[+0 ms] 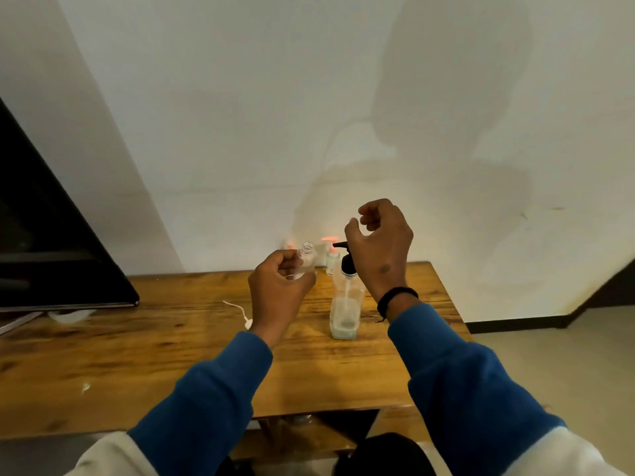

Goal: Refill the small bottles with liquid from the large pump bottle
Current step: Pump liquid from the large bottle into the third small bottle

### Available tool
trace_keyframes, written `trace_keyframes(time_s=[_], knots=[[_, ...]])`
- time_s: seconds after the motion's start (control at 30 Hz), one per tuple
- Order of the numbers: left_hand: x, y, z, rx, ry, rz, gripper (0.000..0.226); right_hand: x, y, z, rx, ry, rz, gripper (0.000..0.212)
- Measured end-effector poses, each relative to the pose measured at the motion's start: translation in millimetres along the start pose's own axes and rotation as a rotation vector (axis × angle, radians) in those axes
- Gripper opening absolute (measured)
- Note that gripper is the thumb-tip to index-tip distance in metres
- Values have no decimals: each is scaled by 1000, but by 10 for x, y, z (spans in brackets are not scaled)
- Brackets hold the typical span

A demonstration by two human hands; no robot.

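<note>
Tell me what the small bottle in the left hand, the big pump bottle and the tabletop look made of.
Small bottle: clear glass or hard plastic; see-through, threaded neck, which one is unclear. Large pump bottle: clear plastic, probably; cloudy liquid shows through, with a glossy black plastic-looking pump. Tabletop: wood or wood-look laminate, with visible grain and knots.

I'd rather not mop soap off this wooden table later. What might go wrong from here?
1. The small open bottle, held by the left hand, sits left of the black pump nozzle, not under it; a press now would likely spill onto the table.
2. The large pump bottle looks nearly empty, so it may sputter.
</note>
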State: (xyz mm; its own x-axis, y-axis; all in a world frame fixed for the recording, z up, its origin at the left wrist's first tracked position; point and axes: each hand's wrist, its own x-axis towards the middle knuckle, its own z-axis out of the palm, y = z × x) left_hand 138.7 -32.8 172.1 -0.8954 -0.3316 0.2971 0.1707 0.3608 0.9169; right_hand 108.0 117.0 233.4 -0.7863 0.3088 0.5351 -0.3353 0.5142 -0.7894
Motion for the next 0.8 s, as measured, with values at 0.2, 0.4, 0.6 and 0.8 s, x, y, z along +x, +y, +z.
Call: trace_keyframes(time_s=[0.2, 0.4, 0.6, 0.8], knots=[[-23, -168, 209, -75, -3, -21, 42, -75, 218, 105, 90, 131, 142, 10], [-3, -291, 391, -212, -1, -22, 45, -127, 332, 257, 255, 280, 268, 12], [20, -499, 439, -283, -60, -26, 48, -212, 599, 348, 391, 333, 357, 11], [155, -512, 409, -295, -105, 71, 48, -179, 620, 438, 443, 307, 325, 11]])
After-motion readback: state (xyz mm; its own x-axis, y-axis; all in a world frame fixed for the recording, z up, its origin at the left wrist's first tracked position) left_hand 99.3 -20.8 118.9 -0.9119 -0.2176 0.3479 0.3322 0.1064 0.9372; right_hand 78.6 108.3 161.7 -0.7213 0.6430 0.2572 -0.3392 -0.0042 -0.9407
